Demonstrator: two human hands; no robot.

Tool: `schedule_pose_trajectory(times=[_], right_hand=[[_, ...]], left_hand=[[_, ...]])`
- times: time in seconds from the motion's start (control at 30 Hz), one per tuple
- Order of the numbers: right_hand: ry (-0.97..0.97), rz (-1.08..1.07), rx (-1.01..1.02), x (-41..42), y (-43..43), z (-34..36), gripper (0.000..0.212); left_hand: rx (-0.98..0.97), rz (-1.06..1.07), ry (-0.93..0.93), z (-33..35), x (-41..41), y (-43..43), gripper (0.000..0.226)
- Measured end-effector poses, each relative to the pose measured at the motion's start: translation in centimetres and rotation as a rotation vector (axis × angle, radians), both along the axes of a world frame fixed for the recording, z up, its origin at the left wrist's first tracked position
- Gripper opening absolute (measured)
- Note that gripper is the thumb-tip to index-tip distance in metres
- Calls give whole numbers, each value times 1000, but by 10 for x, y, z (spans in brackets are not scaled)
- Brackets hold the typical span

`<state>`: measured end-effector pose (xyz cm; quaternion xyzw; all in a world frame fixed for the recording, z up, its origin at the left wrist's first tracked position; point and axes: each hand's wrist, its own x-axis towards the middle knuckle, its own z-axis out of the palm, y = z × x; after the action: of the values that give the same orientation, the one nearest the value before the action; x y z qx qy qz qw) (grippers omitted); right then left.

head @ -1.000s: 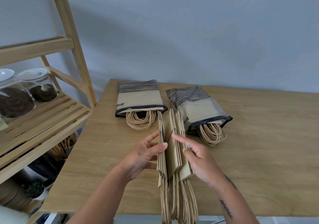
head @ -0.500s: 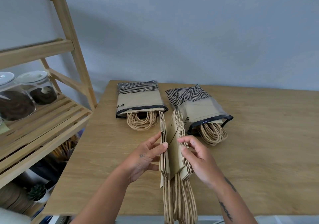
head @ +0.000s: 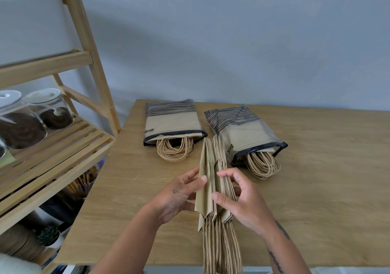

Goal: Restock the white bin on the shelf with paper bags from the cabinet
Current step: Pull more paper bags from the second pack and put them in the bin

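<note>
A stack of folded brown paper bags (head: pixel 213 180) stands on edge on the wooden table (head: pixel 316 189), twisted handles pointing toward me. My left hand (head: pixel 179 195) presses the stack's left face. My right hand (head: pixel 242 197) pinches the right part of the stack, thumb in a gap between bags. Two striped plastic packs of more paper bags lie flat behind, the left pack (head: pixel 171 121) and the right pack (head: pixel 242 130), handles spilling from their open ends. The white bin (head: pixel 31 20) sits on the upper shelf at far left.
A wooden ladder shelf (head: pixel 84 62) stands left of the table. Two glass jars (head: pixel 38 115) with dark contents sit on its middle slatted shelf. Lower shelves hold a small plant (head: pixel 48 234) and dark items. A grey wall is behind the table.
My right thumb has slid into the stack, splitting it into a left and a right bundle. Both hands stayed in place on the bags.
</note>
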<state>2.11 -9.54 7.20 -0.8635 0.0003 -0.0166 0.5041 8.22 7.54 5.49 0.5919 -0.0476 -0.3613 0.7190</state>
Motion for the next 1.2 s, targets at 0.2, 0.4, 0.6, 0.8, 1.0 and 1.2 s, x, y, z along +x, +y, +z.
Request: schedule_pose_trajectory(times=[0.2, 0.4, 0.6, 0.8, 1.0, 1.2], right_hand=[[34, 24, -20, 1, -1, 4, 51], [64, 91, -72, 4, 2, 12, 36], [116, 189, -58, 5, 4, 18, 48], [151, 122, -197, 11, 11, 27, 16], [254, -58, -287, 17, 3, 16, 20], [184, -122, 27, 18, -11, 9, 29]], left_hand=[[-18, 18, 23, -3, -1, 0, 60], [-36, -5, -3, -2, -2, 3, 58], [-54, 19, 0, -1, -3, 4, 33], [-53, 0, -48, -11, -3, 2, 37], [181, -25, -305, -49, -15, -7, 50], [239, 109, -359, -63, -17, -7, 63]])
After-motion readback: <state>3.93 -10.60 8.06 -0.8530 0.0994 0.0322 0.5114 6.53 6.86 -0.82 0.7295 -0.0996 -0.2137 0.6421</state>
